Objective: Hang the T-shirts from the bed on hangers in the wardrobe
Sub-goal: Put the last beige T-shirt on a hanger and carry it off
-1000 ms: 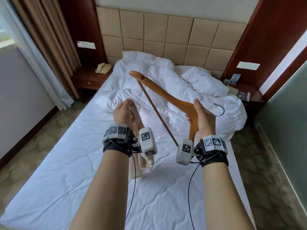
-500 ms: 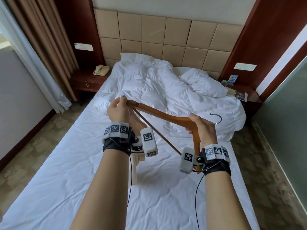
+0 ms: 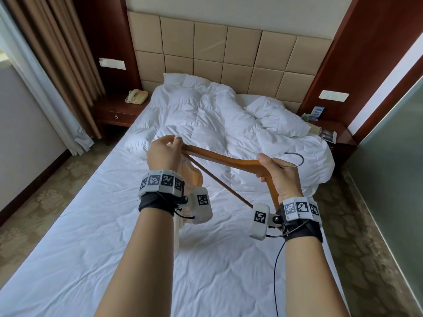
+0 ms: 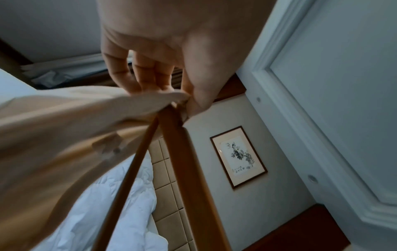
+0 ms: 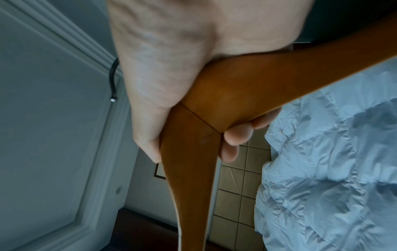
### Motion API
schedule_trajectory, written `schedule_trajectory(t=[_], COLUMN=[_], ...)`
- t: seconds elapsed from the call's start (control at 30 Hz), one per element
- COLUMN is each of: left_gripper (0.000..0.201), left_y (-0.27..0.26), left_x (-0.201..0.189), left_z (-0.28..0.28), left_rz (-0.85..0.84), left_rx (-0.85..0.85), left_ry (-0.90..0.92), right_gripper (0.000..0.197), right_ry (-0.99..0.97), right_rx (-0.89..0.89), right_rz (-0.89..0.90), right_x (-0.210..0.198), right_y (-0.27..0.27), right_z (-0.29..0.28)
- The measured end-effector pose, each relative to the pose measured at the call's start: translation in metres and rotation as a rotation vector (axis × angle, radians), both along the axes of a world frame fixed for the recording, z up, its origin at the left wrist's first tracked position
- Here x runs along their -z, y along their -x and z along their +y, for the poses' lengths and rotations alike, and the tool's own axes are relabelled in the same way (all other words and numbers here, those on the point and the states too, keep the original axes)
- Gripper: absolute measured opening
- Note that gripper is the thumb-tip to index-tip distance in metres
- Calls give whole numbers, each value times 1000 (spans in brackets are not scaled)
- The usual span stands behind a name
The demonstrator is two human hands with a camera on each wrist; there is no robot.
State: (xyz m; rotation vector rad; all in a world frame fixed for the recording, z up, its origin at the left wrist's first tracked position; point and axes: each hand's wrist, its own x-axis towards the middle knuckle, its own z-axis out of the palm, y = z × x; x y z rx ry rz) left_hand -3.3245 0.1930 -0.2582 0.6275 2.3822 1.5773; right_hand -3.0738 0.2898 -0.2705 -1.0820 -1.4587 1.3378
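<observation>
Left hand [image 3: 163, 153] pinches the T-shirt [image 4: 64, 135] over the hanger [image 3: 229, 157] tip; right hand [image 3: 280, 177] grips its middle.

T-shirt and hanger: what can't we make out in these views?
- T-shirt: head view, mostly behind the left hand and wrist rig; its full shape is not shown.
- T-shirt: left wrist view, cut off by the left edge, blurred.
- Hanger left tip: under cloth and fingers, so how far it is inside cannot be told.
- Hanger hook: right wrist view, mostly behind the right hand.
- Wardrobe: not in view.
</observation>
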Motion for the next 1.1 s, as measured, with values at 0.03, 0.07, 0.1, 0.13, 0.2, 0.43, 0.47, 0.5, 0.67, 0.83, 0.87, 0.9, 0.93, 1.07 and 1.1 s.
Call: schedule_trajectory(t=[0.03, 0.07, 0.1, 0.13, 0.2, 0.43, 0.47, 0.5, 0.67, 0.83, 0.87, 0.9, 0.93, 1.07, 1.1], left_gripper=[27, 26, 24, 20, 18, 23, 30, 35, 28, 28, 28, 28, 27, 27, 28], left_y=[-2, -4, -5, -7, -12, -27, -28, -30, -42, -45, -46, -47, -48, -57, -59], left_x=[-1, -2, -2, -3, -5, -7, -7, -7, -8, -12, -13, -14, -16, -18, -18], left_z=[1, 2, 4, 5, 6, 12, 13, 15, 20, 26, 27, 29, 31, 39, 41], left_rz=[20, 34, 54, 79, 121, 219, 232, 239, 261, 298, 312, 330, 347, 376, 390], left_rx=[34, 68, 111, 164, 264, 463, 477, 489, 566, 607, 618, 629, 640, 685, 691], left_ry=[19, 38, 57, 71, 87, 125, 140, 152, 157, 226, 233, 240, 247, 234, 220], right_gripper=[31, 32, 32, 34, 37, 28, 29, 30, 28, 32, 34, 36, 38, 40, 39], right_ry=[-13, -22, -26, -28, -18, -66, -72, -78, -121, -108, -98, -86, -72, -98, -117], right_rx=[-12, -29, -51, -74, -118, -228, -228, -227, -191, -220, -231, -240, -244, -248, -250], right_rz=[-5, -13, -17, -9, 12, -84, -103, -117, -136, -182, -181, -178, -171, -186, -198], right_x=[-1, -1, -2, -3, -3, 6, 7, 8, 10, 15, 16, 17, 16, 16, 18], right_y=[2, 4, 7, 10, 16, 29, 30, 32, 37, 40, 41, 42, 42, 45, 46], right_z=[0, 0, -1, -2, -3, -1, 0, 1, 5, 8, 9, 9, 9, 13, 14])
